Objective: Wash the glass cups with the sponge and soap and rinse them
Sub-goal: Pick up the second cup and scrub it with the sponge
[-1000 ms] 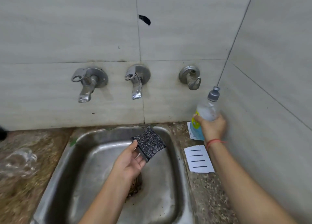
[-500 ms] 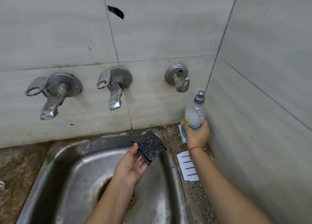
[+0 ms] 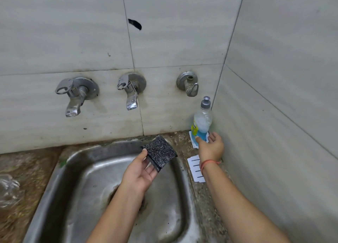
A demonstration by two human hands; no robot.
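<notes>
Steel sink [image 3: 87, 197] set in speckled stone desk [image 3: 27, 165]. Grey tiled wall [image 3: 182, 32] behind sink, three taps [image 3: 129, 94] above it. Left hand [image 3: 139, 176] grip closed around sponge [image 3: 160, 152], over sink. Soap bottle [image 3: 202, 122] upright on desk right of sink, in wall corner. Right hand [image 3: 211, 147] grip loose, fingers spread, thumb at bottle base.

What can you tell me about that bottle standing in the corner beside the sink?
The soap bottle is clear plastic with a grey push-pull cap and a yellow label on its left side. Blue liquid fills the bottom; above it looks whitish, perhaps foam. It stands upright on the stone counter in the wall corner, on or against a white card. The right hand is open at its base, thumb tip apparently touching it.
</notes>
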